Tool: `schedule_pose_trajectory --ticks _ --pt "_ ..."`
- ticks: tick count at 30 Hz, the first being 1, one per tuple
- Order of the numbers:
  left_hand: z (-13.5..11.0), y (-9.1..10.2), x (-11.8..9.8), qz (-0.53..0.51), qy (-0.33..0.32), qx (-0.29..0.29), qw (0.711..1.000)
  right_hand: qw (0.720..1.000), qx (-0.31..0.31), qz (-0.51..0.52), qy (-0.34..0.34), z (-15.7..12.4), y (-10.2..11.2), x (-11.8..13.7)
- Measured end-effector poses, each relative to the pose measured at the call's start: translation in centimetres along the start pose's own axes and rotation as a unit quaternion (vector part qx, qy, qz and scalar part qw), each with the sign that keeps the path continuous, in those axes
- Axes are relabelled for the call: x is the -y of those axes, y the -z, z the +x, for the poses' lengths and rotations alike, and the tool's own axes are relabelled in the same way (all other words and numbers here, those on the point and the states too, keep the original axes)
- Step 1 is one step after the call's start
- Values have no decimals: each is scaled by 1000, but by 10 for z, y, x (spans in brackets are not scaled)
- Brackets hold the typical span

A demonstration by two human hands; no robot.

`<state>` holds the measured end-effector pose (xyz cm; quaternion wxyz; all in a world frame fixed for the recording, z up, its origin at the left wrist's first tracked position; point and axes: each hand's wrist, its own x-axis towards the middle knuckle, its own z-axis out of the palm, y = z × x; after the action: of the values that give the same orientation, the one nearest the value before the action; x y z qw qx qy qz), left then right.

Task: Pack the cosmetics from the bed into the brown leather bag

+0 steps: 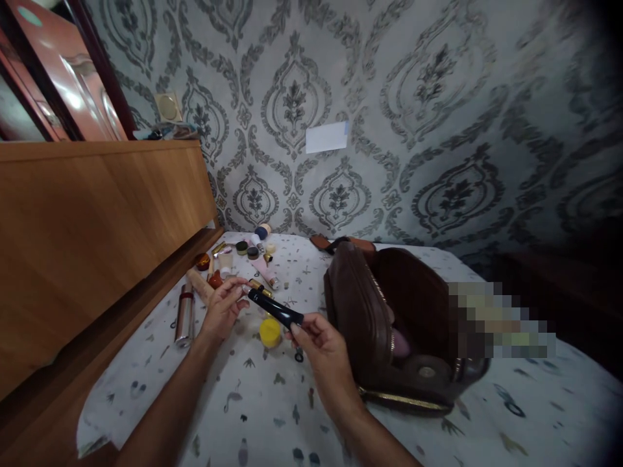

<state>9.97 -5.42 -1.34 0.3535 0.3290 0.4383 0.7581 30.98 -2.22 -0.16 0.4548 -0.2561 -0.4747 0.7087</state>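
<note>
Held between both hands above the bed is a glossy black cosmetic tube (275, 307) with a narrow silver tip. My left hand (224, 310) pinches the tip end with its fingers. The wide, flat end lies between the thumb and fingers of my right hand (318, 344). Just under the tube stands a small jar with a yellow lid (269, 332). Close to my right hand, a brown leather bag (357, 311) lies with its zip undone, and something pinkish (402, 344) shows inside. A metallic flask (184, 318) with a dark red band is left of my left hand.
Several cosmetics lie farther back: a pink tube (263, 267), dark-lidded jars (242, 247) and an amber jar (203, 261). A wooden headboard (107, 246) borders the left, and a patterned wall (296, 181) the back. A blurred-out patch (501, 318) covers something right of the bag.
</note>
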Motion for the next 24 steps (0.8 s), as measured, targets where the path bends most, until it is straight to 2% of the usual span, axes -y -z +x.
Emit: schedule_pose_trajectory --ticks 6,17,20,24 --pt "-6 -9 4 15 44 -13 999 998 5 -39 55 -12 -1 11" --pt "-12 -19 -6 4 81 -27 996 988 9 -102 116 -24 15 42" --pt "-14 -26 -9 6 76 -42 996 981 8 -153 121 -28 17 53" --pt "-16 -38 -14 23 53 -60 997 977 11 -191 94 -33 19 65"
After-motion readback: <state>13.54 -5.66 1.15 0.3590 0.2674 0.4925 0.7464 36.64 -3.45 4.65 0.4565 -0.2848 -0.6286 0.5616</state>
